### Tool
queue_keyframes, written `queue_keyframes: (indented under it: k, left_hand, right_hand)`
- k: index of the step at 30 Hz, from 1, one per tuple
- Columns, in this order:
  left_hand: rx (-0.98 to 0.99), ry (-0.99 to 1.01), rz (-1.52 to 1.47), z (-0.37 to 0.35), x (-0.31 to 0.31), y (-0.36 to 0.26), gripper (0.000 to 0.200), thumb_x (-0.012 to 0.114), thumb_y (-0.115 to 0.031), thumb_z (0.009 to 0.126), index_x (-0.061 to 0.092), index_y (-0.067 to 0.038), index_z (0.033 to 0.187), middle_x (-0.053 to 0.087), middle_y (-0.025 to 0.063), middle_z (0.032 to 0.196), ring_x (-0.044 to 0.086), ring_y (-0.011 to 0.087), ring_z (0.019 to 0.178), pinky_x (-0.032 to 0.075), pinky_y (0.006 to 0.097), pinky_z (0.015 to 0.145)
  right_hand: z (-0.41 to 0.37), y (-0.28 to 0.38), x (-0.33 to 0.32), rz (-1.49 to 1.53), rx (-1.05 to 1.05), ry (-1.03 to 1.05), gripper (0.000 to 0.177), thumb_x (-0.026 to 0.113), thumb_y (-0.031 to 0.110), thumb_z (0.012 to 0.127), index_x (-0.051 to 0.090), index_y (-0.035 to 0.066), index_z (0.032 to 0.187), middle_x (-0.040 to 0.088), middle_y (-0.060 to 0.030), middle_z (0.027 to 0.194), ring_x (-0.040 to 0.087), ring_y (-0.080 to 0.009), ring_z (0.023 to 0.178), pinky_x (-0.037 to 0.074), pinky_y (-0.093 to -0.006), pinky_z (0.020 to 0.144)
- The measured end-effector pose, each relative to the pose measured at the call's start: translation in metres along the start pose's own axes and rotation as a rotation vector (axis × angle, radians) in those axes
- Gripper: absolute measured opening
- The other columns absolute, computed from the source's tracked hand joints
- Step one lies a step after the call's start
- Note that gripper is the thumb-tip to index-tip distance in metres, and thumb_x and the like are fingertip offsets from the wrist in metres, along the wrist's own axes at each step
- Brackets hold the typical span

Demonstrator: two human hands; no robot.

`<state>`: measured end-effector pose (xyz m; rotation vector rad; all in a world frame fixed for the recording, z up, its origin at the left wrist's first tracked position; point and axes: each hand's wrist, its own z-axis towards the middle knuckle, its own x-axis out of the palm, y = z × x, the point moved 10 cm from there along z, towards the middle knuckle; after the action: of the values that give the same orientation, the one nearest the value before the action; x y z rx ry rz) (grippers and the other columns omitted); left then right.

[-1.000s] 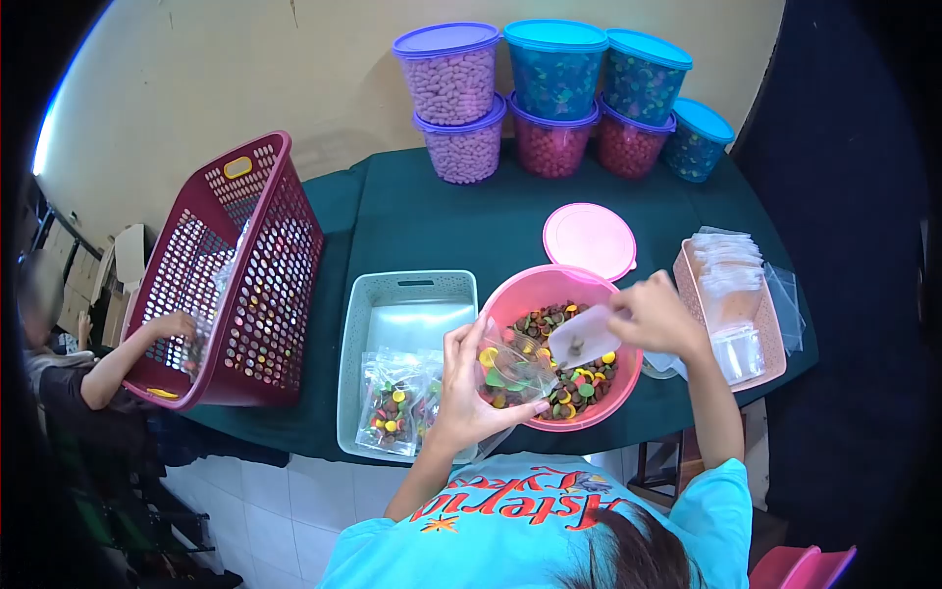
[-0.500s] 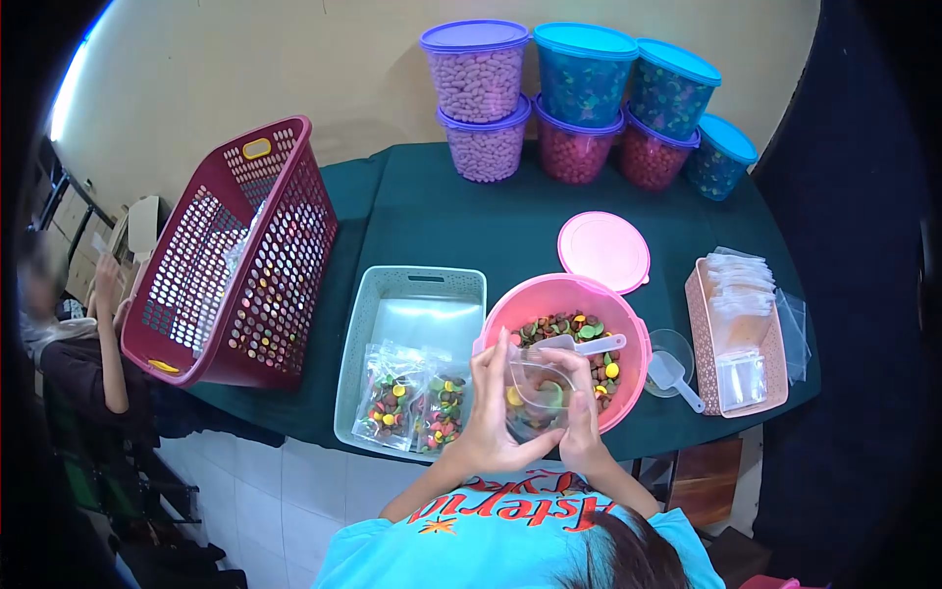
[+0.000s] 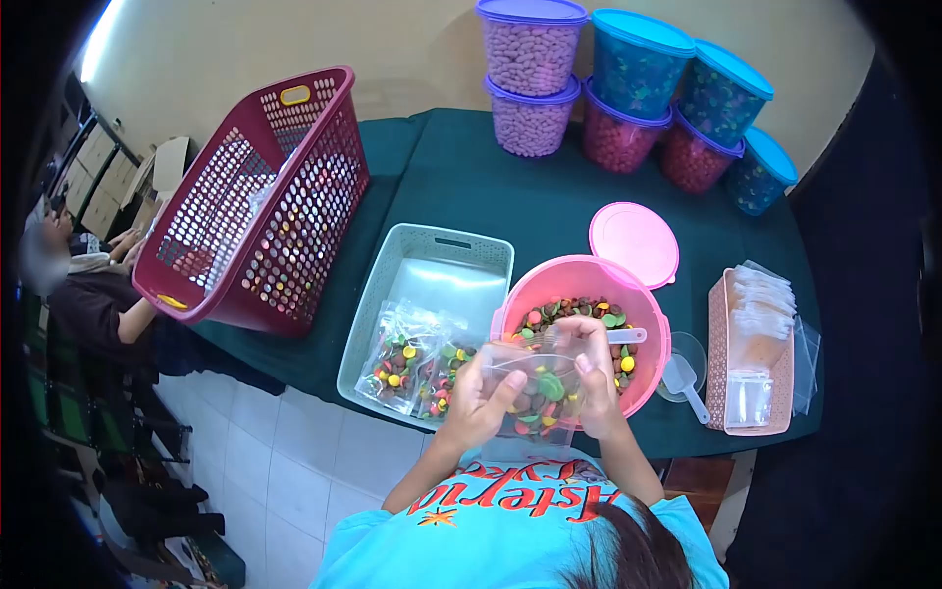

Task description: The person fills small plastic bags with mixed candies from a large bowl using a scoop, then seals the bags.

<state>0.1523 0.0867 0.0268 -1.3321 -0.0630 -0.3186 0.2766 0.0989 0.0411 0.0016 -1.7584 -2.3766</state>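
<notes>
Between my two hands is a clear zip bag [image 3: 546,391] with green, yellow, red and brown candies in its lower part. My left hand [image 3: 475,410] pinches the bag's left side near the top, thumb in front. At the upper right edge, my right hand [image 3: 595,378] grips it with thumb and fingers. The bag hangs over the near rim of a pink tub [image 3: 661,368] of the same candies. A white scoop [image 3: 628,336] lies in the tub, partly hidden by my right hand.
Left of the tub, a pale green basket [image 3: 392,245] holds filled bags [image 3: 397,363]. Farther left stands a maroon basket [image 3: 294,236], with a co-worker [image 3: 93,299] beyond. A pink lid [image 3: 634,243], second scoop [image 3: 685,385], bag box [image 3: 719,344] and stacked candy tubs [image 3: 535,59] are around.
My hands have gone from cupping the rounded, open bag to pinching its upper edges, and it now looks flatter. The view has shifted, and the co-worker's raised hand has come down.
</notes>
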Motion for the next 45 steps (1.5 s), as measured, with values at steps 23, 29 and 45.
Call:
queue_keyframes:
  k: [23,29,45]
  left_hand:
    - [0.185,0.004,0.229,-0.009,-0.014,-0.015,0.011,0.052,-0.009,0.085,0.054,0.002,0.082,0.059,0.0099,0.081,0.055,0.0125,0.074,0.045,0.0247,0.063]
    - [0.096,-0.012,0.067,-0.018,-0.034,-0.013,0.008,0.055,-0.007,0.082,0.053,0.001,0.08,0.058,0.0089,0.077,0.052,0.0108,0.067,0.042,0.0245,0.059]
    - [0.025,0.108,0.284,-0.031,-0.079,-0.027,0.008,0.065,-0.003,0.073,0.063,0.002,0.079,0.063,0.0111,0.073,0.059,0.0145,0.065,0.045,0.0252,0.06]
  right_hand:
    - [-0.032,-0.008,-0.008,-0.125,0.022,-0.182,0.009,0.051,0.0,0.076,0.059,-0.002,0.079,0.057,-0.005,0.073,0.052,-0.0083,0.062,0.041,-0.0208,0.057]
    - [-0.023,0.005,0.029,-0.064,-0.052,-0.083,0.006,0.057,-0.001,0.072,0.06,-0.001,0.077,0.058,-0.0076,0.075,0.055,-0.0098,0.066,0.043,-0.0228,0.058]
    - [-0.026,-0.006,0.094,-0.218,-0.013,0.051,0.01,0.063,0.001,0.069,0.062,-0.002,0.079,0.062,-0.0102,0.077,0.059,-0.0152,0.069,0.046,-0.0261,0.062]
